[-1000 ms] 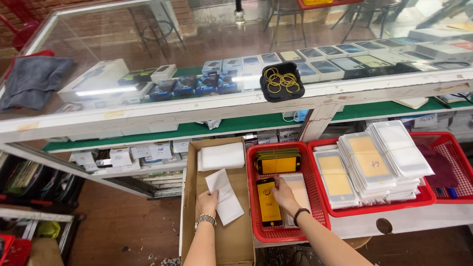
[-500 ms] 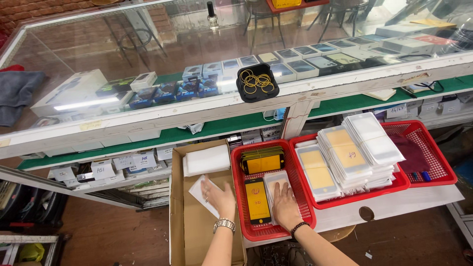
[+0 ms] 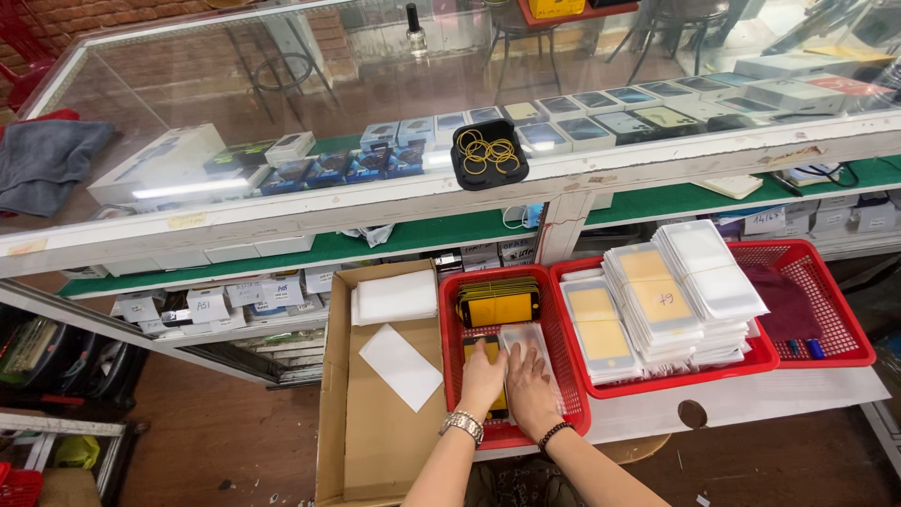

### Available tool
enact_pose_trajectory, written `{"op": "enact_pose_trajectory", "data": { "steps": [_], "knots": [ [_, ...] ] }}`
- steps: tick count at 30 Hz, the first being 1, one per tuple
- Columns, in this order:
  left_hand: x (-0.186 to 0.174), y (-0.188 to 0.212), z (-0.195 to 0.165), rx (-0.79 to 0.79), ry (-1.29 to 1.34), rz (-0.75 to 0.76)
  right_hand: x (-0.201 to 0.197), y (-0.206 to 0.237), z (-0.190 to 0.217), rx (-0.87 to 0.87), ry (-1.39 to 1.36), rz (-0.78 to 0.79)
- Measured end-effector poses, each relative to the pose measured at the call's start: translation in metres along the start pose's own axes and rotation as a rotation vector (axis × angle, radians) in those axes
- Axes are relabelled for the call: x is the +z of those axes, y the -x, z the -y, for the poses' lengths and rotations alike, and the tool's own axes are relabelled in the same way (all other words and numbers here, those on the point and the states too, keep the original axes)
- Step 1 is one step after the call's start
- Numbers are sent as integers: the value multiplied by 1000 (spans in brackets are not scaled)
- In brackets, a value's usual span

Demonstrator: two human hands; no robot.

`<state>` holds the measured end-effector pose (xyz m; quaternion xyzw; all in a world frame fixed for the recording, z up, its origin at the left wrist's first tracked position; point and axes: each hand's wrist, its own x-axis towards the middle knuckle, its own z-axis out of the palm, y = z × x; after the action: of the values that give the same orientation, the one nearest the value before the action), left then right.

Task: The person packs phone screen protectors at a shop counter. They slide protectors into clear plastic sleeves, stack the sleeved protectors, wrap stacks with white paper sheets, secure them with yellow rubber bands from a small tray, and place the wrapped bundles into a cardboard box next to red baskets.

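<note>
Both my hands are inside the left red basket [image 3: 450,310]. My left hand [image 3: 482,379], with a metal watch on the wrist, lies on a yellow phone screen panel [image 3: 490,349] at the basket's near end. My right hand [image 3: 530,389], with a dark bead bracelet, rests beside it on a clear plastic sleeve [image 3: 526,338]. Whether either hand grips its item is hidden. A stack of yellow screen panels [image 3: 498,302] lies at the basket's far end.
A cardboard box [image 3: 375,422] on the left holds white foam sheets [image 3: 395,297]. A second red basket [image 3: 751,357] carries stacks of bagged panels [image 3: 648,300]; a third red basket [image 3: 826,300] sits farther right. The glass counter [image 3: 282,113] above bears a black tray of rubber bands [image 3: 489,150].
My left hand has moved from the cardboard box into the left red basket, next to my right hand. The camera view has shifted.
</note>
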<state>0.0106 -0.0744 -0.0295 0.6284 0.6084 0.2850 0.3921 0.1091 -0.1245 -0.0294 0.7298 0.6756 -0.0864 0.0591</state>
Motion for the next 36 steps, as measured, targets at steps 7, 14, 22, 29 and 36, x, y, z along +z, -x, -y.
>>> {"op": "enact_pose_trajectory", "data": {
  "steps": [7,14,22,29,36],
  "knots": [
    [17,7,-28,-445,577,338,-7,6,-41,126,-435,105],
    [37,2,-46,-606,933,432,-41,31,-52,-157,-586,-301],
    [20,-8,-30,-365,55,76,-52,37,-79,-115,-826,-199],
    [21,14,-37,-293,50,36,-25,21,-95,-52,-824,70],
    [34,2,-30,-578,515,116,-7,12,-81,-81,-643,218]
  ]
}}
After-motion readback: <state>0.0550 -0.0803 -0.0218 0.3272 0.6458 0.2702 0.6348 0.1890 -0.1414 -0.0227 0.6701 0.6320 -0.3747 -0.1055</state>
